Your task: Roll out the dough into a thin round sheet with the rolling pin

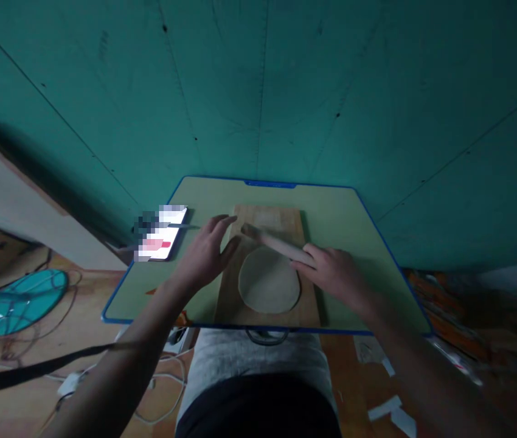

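In our right hand we grip one end of the rolling pin, slanted at the far edge of the dough on the board; our left hand, fingers wide, is near the other end

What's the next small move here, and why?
I'd probably bring the left hand onto the free end of the rolling pin. The right hand grips only the near end, the pin slants by the far edge of the flat round dough, and the left hand looks open, close to that free end.
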